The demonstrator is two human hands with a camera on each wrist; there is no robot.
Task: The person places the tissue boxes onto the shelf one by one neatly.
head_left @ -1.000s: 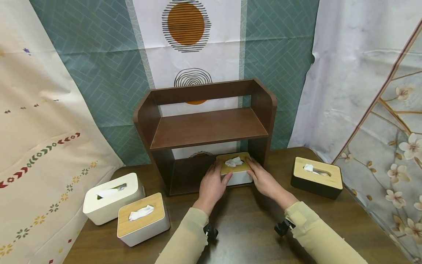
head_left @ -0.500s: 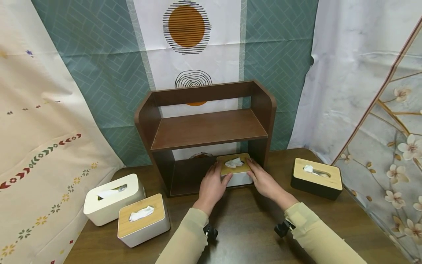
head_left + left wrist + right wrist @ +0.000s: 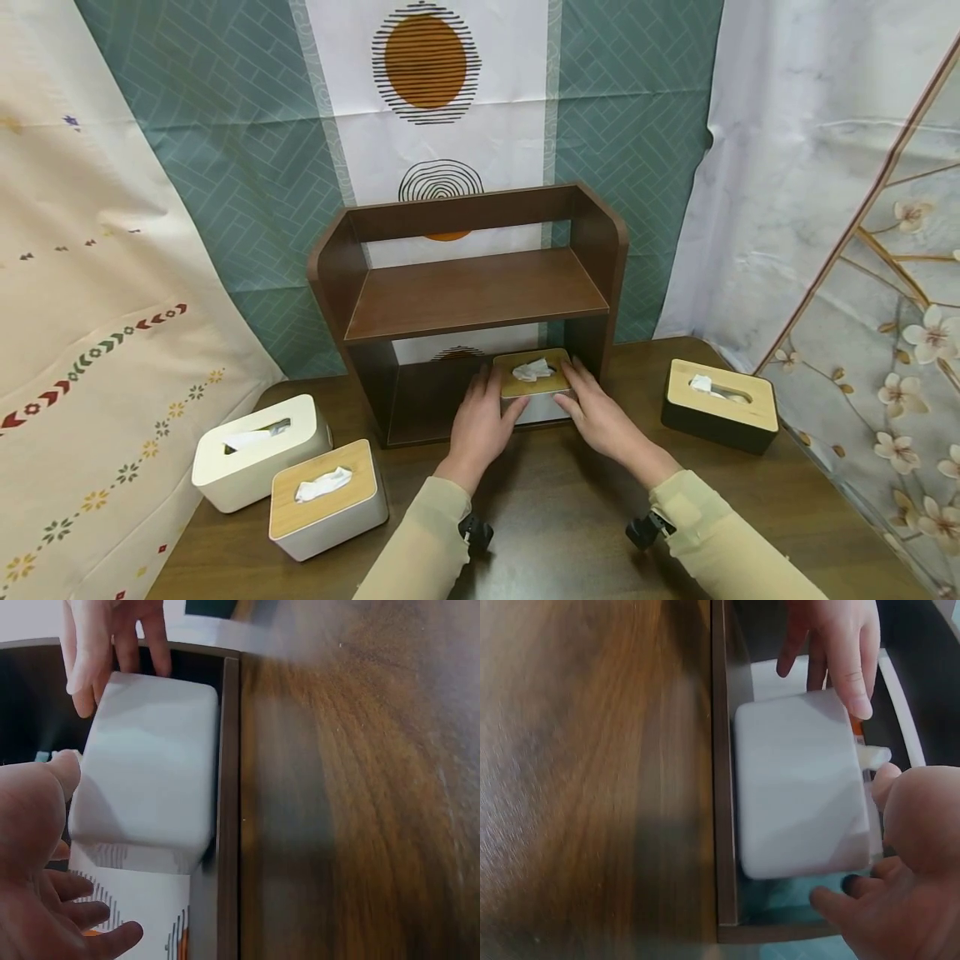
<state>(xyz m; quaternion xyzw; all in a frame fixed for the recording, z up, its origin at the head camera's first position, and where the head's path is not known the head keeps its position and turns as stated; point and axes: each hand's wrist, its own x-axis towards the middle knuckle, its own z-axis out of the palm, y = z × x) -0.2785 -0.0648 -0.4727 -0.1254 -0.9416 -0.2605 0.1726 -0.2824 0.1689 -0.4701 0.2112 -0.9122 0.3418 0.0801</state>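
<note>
In the centre of the head view, the left hand (image 3: pixel 478 425) and right hand (image 3: pixel 600 417) flank a white tissue box (image 3: pixel 536 388) with a wood-look lid — their fingers loosely extended along its two ends, not wrapped round it — as it sits at the right end of the lower tier of a dark brown shelf unit (image 3: pixel 480 292). Outward on the wooden table (image 3: pixel 555 521), a cream tissue box (image 3: pixel 258 457) and a wood-topped tissue box (image 3: pixel 327 507) stand side by side at lower left, and a black tissue box (image 3: pixel 718 418) at right.
</note>
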